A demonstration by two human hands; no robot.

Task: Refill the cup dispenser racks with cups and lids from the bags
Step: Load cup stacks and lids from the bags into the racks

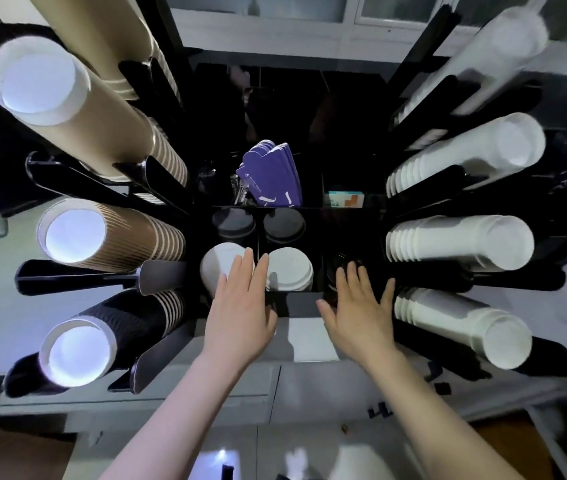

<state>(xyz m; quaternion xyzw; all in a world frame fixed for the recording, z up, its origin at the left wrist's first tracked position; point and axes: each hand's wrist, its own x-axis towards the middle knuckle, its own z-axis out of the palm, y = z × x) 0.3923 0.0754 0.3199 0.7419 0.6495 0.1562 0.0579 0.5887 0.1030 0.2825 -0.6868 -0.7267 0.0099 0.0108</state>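
Both hands flat, fingers straight: left hand (240,308) over white lids (289,268) at 12 o'clock, right hand (361,306) at rack (296,303) front edge.

White lids (290,268) stacked in black rack (296,303) compartments (cup stacks (77,233) flanking).

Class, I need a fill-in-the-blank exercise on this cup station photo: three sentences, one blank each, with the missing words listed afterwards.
1. Both hands, left and right, are open and hold ____.
2. The sleeves standing behind the lids are ____ in colour.
3. The left hand's fingertips reach over lids that are ____ in colour.

Missing words: nothing; purple; white
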